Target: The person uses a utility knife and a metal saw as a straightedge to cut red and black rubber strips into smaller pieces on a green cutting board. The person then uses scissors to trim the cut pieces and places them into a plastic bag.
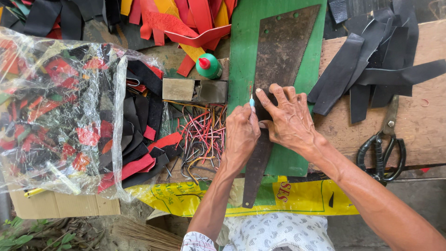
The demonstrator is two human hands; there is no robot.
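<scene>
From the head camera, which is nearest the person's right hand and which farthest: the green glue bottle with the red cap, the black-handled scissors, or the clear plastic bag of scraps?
Measured from the right hand:
1. Green glue bottle with the red cap, up and to the left, beyond the green board.
2. Black-handled scissors, off to the right on the wooden bench.
3. Clear plastic bag of scraps, far left.

One head-worn camera looks steeply down, close over the workbench (418, 125), facing away from the person.
</scene>
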